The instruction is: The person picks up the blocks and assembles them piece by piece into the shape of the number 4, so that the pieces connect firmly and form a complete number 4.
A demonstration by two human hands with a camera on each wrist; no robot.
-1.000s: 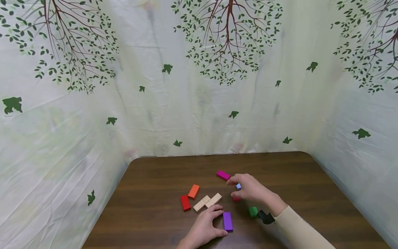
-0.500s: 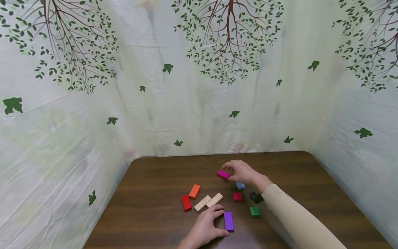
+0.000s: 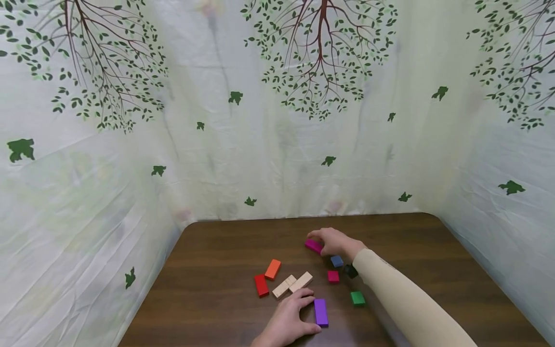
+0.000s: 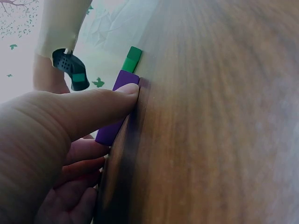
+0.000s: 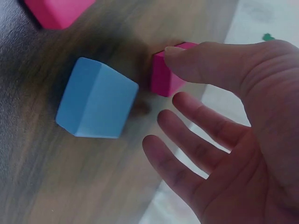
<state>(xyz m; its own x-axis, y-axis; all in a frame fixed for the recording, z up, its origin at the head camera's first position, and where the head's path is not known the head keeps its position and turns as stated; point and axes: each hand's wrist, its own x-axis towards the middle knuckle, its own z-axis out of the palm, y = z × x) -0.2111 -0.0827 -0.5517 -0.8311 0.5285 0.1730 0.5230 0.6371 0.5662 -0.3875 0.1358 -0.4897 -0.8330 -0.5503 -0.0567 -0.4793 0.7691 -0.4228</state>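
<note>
Nearest, the purple block (image 3: 321,313) is laid flat on the table (image 3: 208,294) and is bracketed by the left hand (image 3: 287,318). Its near end is touched by the thumb, and the forefinger is placed by its far end. Thumb and forefinger are held wide apart, with bare tabletop seen between palm and block; whether the block is pinched cannot be told.

The green block (image 3: 357,299) is set to the right, well apart from the purple one. Beyond the left hand, two pale blocks (image 3: 301,282) are placed touching, and farther left the red block (image 3: 261,286) is set just beside the orange block (image 3: 272,269).

The pink block (image 3: 333,276) is placed farther out than the green one, with the blue block (image 3: 336,261) close behind it.

Farthest among the blocks, the magenta block (image 3: 313,246) is partly covered by the right hand (image 3: 336,242). Its end is overlapped by the thumb, and three fingers are seen spread below; the forefinger is mostly hidden, so a pinch cannot be told. A black strap (image 3: 350,271) is worn at that wrist, below a cream sleeve (image 3: 407,296).

Behind the table, a pale curtain (image 3: 277,159) is printed with trees and leaves.
</note>
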